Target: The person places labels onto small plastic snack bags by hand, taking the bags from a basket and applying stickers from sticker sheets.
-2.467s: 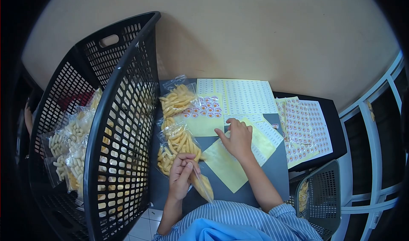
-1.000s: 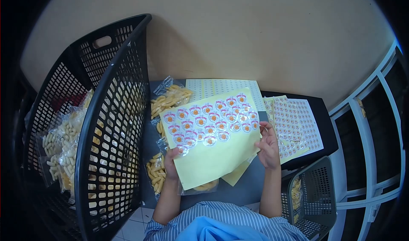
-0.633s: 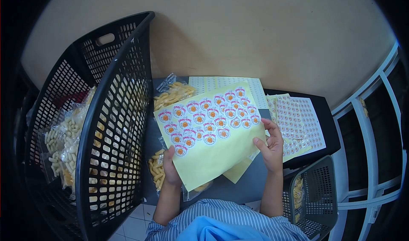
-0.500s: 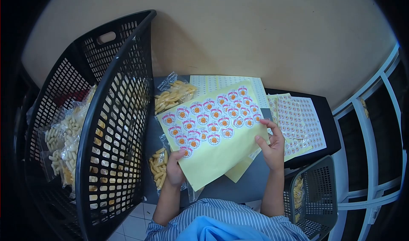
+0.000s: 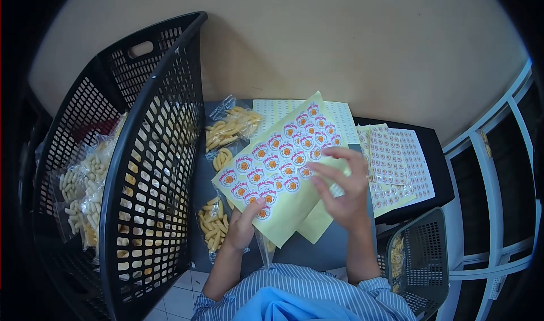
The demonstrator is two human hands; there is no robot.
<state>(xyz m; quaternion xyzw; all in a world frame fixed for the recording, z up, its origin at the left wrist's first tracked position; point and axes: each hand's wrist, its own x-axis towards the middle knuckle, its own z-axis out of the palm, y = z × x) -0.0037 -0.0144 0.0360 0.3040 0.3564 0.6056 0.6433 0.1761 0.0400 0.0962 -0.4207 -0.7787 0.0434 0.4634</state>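
A yellow backing sheet point(image 5: 272, 219) with several round pink and orange stickers is held up, tilted, over the grey table. My left hand point(image 5: 243, 227) grips its lower left edge, thumb on top. Over the sheet's right part is my right hand point(image 5: 345, 188), its thumb and fingers apart near the lower right stickers, with nothing visible between them. Clear bags of yellow finger-shaped snacks point(image 5: 213, 226) lie left of the sheet, and another such bag point(image 5: 233, 127) is behind it. Part of a second yellow sheet point(image 5: 316, 223) shows beneath.
On the left, a large black basket point(image 5: 156, 77) holds bags of pale snacks point(image 5: 85, 190). More sticker sheets point(image 5: 399, 162) lie at the right, others point(image 5: 340, 114) at the back by the wall. A smaller dark basket point(image 5: 422, 247) with snacks stands at the lower right.
My right hand has let go of the sheet's right edge and moved left over the stickers. The sheet has tilted more steeply, its right side raised. My left hand has shifted slightly right, still holding it.
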